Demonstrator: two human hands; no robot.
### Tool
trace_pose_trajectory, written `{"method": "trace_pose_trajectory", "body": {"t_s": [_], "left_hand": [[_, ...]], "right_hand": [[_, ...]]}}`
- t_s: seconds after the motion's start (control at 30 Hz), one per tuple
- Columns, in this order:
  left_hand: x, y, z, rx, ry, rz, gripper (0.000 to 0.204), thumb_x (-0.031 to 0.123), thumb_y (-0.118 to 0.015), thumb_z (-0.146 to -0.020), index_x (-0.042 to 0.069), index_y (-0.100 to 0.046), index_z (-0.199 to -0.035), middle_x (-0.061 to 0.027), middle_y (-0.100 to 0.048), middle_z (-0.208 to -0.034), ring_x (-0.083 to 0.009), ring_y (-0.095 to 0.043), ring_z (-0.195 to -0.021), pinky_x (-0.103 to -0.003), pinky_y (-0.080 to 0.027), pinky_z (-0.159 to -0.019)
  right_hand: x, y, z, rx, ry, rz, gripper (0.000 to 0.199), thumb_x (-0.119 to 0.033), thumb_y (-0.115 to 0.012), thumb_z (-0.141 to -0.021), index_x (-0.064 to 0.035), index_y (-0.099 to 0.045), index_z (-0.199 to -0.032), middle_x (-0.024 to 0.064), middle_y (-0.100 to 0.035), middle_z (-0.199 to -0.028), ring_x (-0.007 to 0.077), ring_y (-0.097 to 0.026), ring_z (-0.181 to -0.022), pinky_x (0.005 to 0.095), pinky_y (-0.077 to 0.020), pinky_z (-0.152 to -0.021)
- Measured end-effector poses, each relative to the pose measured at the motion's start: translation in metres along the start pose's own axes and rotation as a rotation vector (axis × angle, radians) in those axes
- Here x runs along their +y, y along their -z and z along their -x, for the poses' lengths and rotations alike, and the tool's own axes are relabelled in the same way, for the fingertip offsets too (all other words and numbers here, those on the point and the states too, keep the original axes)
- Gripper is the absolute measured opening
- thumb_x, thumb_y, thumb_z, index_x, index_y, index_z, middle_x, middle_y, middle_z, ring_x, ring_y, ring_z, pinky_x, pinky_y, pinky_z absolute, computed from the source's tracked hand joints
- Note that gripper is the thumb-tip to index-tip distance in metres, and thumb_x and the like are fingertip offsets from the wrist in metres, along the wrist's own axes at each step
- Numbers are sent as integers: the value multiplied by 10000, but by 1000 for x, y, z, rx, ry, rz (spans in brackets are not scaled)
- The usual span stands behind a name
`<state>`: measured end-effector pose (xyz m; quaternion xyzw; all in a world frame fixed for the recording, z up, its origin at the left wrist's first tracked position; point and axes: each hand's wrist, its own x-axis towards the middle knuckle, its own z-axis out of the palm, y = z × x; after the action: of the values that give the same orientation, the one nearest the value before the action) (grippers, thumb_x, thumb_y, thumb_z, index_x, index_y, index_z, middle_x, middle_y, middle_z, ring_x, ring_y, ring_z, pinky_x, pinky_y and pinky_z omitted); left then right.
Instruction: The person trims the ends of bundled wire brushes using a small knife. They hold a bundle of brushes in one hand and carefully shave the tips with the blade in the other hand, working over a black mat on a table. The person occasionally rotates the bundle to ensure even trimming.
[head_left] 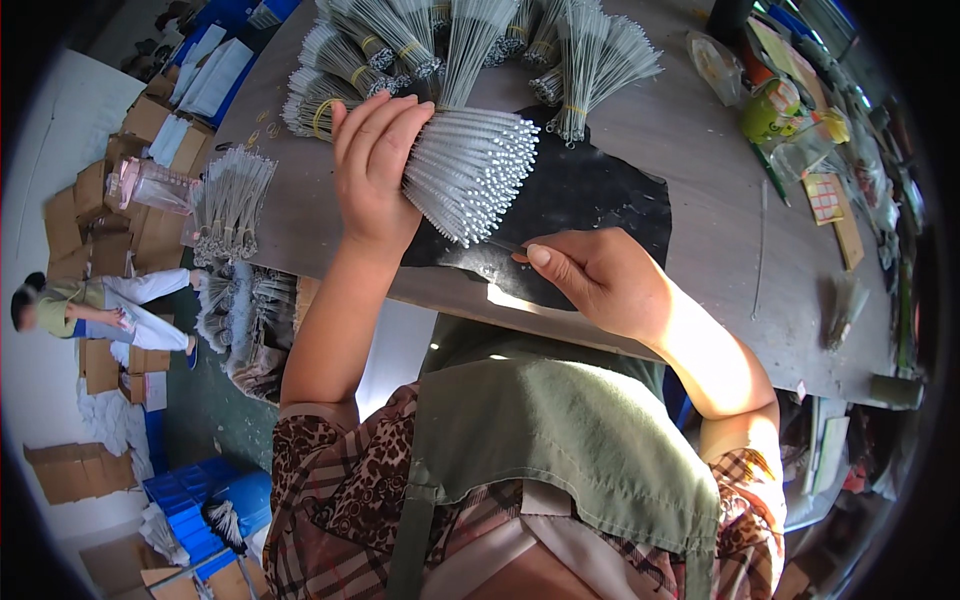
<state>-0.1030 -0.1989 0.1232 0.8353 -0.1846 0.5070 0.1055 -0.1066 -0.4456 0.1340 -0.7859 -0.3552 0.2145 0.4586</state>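
Note:
My left hand [378, 165] is wrapped around a thick bundle of thin wire tube brushes [470, 165]. Their white bristled ends fan out toward the lower right, and the wire stems run up and away from me. Just below the bristle tips, my right hand [605, 280] is closed in a pinch on a thin dark tool [515, 250] that points at the bundle. Its exact kind is too small to make out. Beneath both lies a black mat [610, 205] on the grey table [700, 220].
More brush bundles [590, 70], some banded in yellow, lie along the table's far side. Another bundle [235, 200] is at the left edge. A single brush [762, 250] and a green tape roll [770, 108] are on the right. A person [110, 305] is near cardboard boxes [160, 230] at left.

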Motion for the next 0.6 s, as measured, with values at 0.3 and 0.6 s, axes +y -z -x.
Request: {"method": "trace_pose_trajectory", "body": {"t_s": [0.3, 0.6], "left_hand": [[0, -1, 6, 5, 47, -50, 348, 162, -665, -727, 91, -601, -1062, -61, -613, -1046, -271, -550, -1027, -446, -290, -1031], [1, -1, 5, 17, 64, -86, 355, 149, -671, -715, 89, -606, -1059, -66, -609, -1043, -266, -553, -1004, -435, -313, -1010]], "right_hand": [[0, -1, 0, 80, 95, 80, 320, -283, -525, -925, 5, -651, -981, 200, -602, -715, 264, -559, -574, 323, -444, -553], [4, -2, 4, 96, 36, -7, 319, -269, -504, -935, 16, -631, -1000, 189, -593, -721, 223, -512, -556, 314, -422, -540]]}}
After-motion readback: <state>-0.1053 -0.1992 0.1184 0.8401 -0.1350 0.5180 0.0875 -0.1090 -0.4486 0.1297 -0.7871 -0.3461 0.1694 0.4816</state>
